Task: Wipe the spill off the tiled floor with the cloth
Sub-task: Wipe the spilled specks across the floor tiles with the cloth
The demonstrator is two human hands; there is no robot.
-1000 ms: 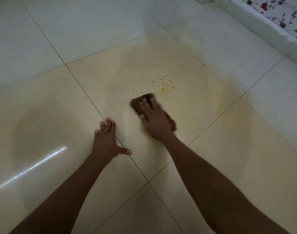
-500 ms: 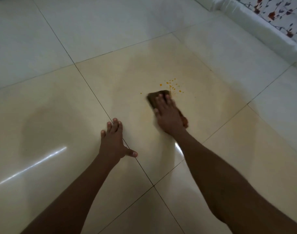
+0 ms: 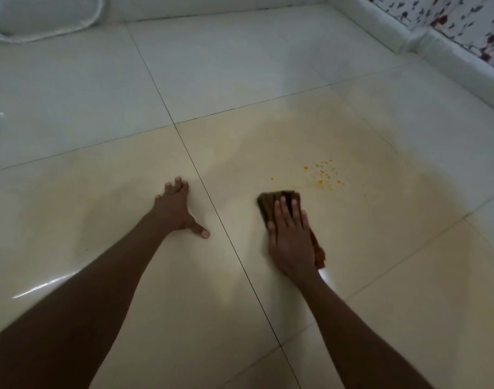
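Observation:
A spill [image 3: 323, 173] of small orange-yellow specks dots the glossy cream tiled floor [image 3: 380, 248]. Just below and left of the specks lies a folded brown cloth [image 3: 271, 202]. My right hand [image 3: 289, 237] presses flat on the cloth with straight fingers, and the cloth's far edge stops short of the specks. A rumpled end of the cloth pokes out beside my wrist. My left hand [image 3: 174, 210] rests flat on the tile to the left of a grout line, fingers spread and thumb out.
A white skirting ledge [image 3: 442, 51] runs along the right wall below a floral-patterned surface [image 3: 470, 21]. A white padded object [image 3: 41, 15] lies at the far left corner. Grey-white tiles stretch beyond the cream ones.
My right hand has pulled the cloth back toward me, away from the specks. The view has tilted up, and more of the far floor and a white object show.

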